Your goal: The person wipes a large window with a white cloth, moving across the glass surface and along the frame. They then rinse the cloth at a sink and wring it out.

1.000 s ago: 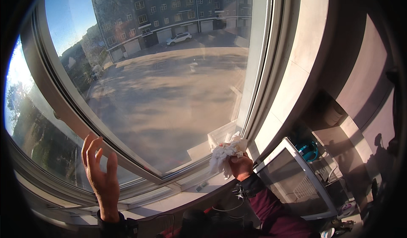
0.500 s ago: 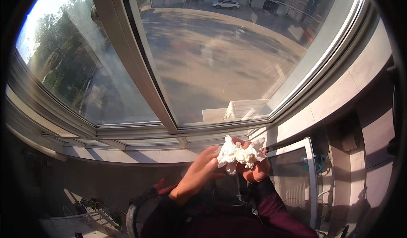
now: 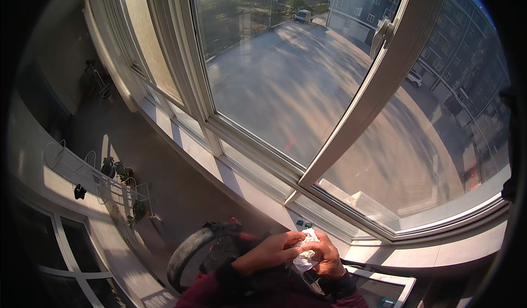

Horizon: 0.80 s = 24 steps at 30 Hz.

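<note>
A crumpled wad of white tissue is bunched between my hands, low in the view and just in front of the window sill. My right hand is closed around its right side. From the left, my left hand presses its fingers and thumb against the wad. The palms and part of the tissue are hidden behind the fingers.
A tall window with a white frame and handle rises ahead. Small dark objects lie on the sill. A bicycle wheel stands left of my arms. A white-framed panel leans at right. Plants sit on a rack.
The view has swung to the left along the window. My left hand, open beside the tissue before, has closed onto it, and the wad is now more compact.
</note>
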### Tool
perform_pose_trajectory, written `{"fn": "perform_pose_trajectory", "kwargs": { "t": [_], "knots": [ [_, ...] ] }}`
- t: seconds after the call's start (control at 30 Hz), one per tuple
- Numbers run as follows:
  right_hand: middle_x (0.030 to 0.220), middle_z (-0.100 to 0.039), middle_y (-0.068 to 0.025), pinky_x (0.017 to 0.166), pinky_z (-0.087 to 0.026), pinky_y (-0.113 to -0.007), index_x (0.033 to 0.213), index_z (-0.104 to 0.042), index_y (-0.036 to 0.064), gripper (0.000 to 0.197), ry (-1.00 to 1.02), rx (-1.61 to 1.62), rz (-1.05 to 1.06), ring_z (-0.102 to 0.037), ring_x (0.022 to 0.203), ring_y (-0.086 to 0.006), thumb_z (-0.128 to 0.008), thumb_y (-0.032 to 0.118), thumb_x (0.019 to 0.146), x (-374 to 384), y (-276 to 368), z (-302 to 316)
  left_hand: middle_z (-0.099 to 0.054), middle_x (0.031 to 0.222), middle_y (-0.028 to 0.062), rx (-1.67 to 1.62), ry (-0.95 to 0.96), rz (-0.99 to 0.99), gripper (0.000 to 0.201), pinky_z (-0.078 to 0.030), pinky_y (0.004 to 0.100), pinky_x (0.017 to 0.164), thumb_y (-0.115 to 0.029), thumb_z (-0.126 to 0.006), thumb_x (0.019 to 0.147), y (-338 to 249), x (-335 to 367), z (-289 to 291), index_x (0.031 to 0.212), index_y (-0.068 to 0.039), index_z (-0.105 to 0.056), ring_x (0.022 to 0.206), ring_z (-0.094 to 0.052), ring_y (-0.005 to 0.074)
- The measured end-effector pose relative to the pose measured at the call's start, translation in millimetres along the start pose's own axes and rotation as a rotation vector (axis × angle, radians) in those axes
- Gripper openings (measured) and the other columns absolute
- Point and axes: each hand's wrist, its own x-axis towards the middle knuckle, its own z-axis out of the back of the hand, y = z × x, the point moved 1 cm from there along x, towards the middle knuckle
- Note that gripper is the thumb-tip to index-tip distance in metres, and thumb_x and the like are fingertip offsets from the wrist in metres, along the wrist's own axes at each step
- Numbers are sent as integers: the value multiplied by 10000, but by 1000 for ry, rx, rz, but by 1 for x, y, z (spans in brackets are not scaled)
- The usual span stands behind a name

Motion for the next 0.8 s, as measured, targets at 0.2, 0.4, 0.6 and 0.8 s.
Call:
{"fn": "perform_pose_trajectory", "kwargs": {
  "t": [0.2,0.4,0.6,0.8],
  "knots": [
    [1292,-674,-214,970,-583,-379,1174,-671,35,381,-121,57,-38,-715,1158,-301,-877,61,854,28,-22,-30,-625,1459,208,272,-665,-99,697,-523,383,1074,-183,-788,971,-14,-100,40,1562,-15,-458,1190,-688,274],
    [1129,-694,-80,890,-570,-307,1200,-565,22,380,-255,445,-453,-694,1022,-167,-778,278,1017,16,-82,-24,-692,1326,189,1091,-1316,-2,735,-505,454,1062,-339,-881,857,22,-196,96,1454,-26,-588,1224,-659,376],
    [1152,-703,-83,835,-603,-348,1371,-559,23,413,-332,499,-628,-719,960,-200,-666,301,1086,4,-164,-43,-766,1008,141,682,-1180,179,573,-584,366,803,-346,-948,776,63,-202,110,1190,-29,-712,889,-759,300],
    [1161,-717,-88,891,-593,-346,1350,-585,-6,377,-255,577,-800,-722,992,-195,-661,251,1085,-3,-228,-78,-755,1077,161,703,-1157,255,717,-573,355,904,-293,-984,671,71,-207,113,1241,27,-690,978,-749,268]
  ]
}}
